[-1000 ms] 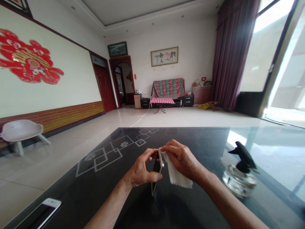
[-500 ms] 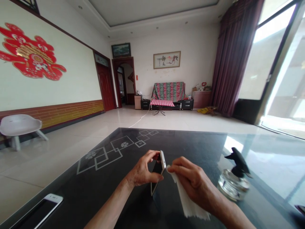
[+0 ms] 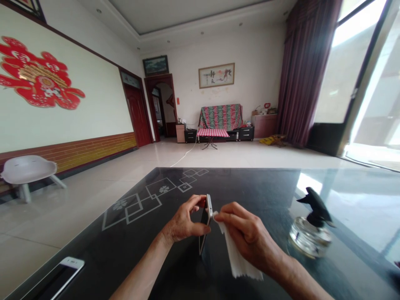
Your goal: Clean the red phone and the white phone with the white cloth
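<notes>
My left hand (image 3: 184, 221) grips a white-edged phone (image 3: 206, 223), held on its edge above the dark glass table (image 3: 140, 233) with the screen turned toward the left. My right hand (image 3: 246, 237) pinches a white cloth (image 3: 236, 258) and presses it against the phone's back near its upper edge. The cloth hangs down below my right palm.
A second white phone (image 3: 56, 279) lies flat at the table's near left corner. A glass spray bottle with a black trigger (image 3: 312, 229) stands on the right. A white chair (image 3: 28, 171) sits by the left wall; a covered sofa and small table are far across the room.
My right hand slid the cloth down the phone's back, then came back up toward its upper edge. The left hand kept its grip on the phone.
</notes>
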The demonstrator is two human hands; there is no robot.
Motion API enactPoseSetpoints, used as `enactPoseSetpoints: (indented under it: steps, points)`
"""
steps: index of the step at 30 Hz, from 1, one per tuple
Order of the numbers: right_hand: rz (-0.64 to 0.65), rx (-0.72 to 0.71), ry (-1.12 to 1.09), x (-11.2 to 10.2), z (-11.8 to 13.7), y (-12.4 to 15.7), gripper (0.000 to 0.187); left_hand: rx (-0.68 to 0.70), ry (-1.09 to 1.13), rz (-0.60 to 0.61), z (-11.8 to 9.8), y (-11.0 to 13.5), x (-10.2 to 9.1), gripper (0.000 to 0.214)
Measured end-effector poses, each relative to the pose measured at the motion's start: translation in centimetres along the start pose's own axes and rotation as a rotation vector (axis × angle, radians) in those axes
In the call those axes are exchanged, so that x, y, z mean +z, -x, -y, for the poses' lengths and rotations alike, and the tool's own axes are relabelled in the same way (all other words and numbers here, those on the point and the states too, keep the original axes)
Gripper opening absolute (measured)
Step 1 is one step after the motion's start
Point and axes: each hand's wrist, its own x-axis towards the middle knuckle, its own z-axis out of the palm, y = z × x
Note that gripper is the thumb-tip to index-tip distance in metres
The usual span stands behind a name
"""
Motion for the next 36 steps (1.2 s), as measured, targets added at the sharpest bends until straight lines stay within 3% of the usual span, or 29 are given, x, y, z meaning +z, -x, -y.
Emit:
enactPoseSetpoints:
  steps: [6,12,16,19,29,33,36]
  points:
    - [-0.145,-0.022,-0.045,2.1,-0.6,-1.8,0.029,-0.032,0.104,0.013,1.0,0.2,-0.8,0.073]
    - [-0.068,-0.084,-0.111,2.4,0.2,-2.1,0.032,-0.072,0.232,0.033,1.1,0.7,-1.8,0.074]
    - [-0.191,0.016,-0.064,1.6,-1.2,-1.7,0.026,-0.110,0.358,0.004,1.3,0.8,-2.1,0.071]
    - [-0.273,0.091,-0.049,2.2,-2.3,-1.5,0.023,-0.114,0.430,-0.010,1.8,0.9,-2.3,0.072]
    - [-0.283,0.067,-0.175,6.6,-1.6,-3.9,0.023,-0.119,0.479,-0.006,1.5,1.1,-2.6,0.072]
    - [-0.271,0.058,-0.245,7.6,-1.3,-2.8,0.023,-0.123,0.489,-0.025,2.1,1.3,-3.0,0.069]
    - [-0.173,0.050,-0.245,7.9,-1.7,-1.3,0.024,-0.129,0.497,-0.059,2.5,1.4,-3.2,0.065]
